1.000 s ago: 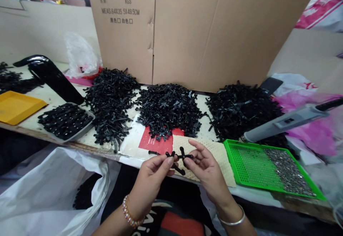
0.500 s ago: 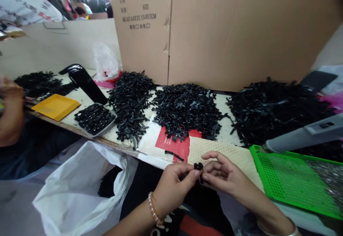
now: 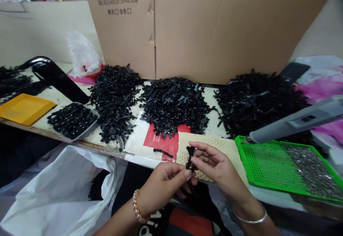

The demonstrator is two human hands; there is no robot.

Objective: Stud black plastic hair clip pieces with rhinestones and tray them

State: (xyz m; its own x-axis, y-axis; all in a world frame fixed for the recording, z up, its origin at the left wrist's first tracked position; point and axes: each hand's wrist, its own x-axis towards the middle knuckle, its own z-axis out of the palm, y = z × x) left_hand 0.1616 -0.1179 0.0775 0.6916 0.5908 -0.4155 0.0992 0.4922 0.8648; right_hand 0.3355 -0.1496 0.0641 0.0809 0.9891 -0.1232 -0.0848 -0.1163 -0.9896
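My left hand (image 3: 164,186) and my right hand (image 3: 214,170) meet at the table's near edge, both pinching one small black plastic part (image 3: 190,158) that stands roughly upright between the fingertips. They hover over a beige textured mat (image 3: 214,146). Behind them lie three heaps of black plastic pieces: a left heap (image 3: 114,100), a middle heap (image 3: 173,104) and a right heap (image 3: 257,100). A single black piece (image 3: 163,152) lies on a red-and-white sheet (image 3: 158,143) just left of the mat.
A green perforated tray (image 3: 262,164) holding several small metal bits (image 3: 311,166) sits at right, with a grey tool (image 3: 294,121) resting over it. A grey tray of black parts (image 3: 71,120) and a yellow tray (image 3: 23,108) stand at left. White plastic bag (image 3: 53,189) hangs below. Cardboard box (image 3: 203,25) behind.
The spread black pieces held a second ago are now folded into one compact upright part. Both hands stayed together at the table edge; the view swung left, then back.
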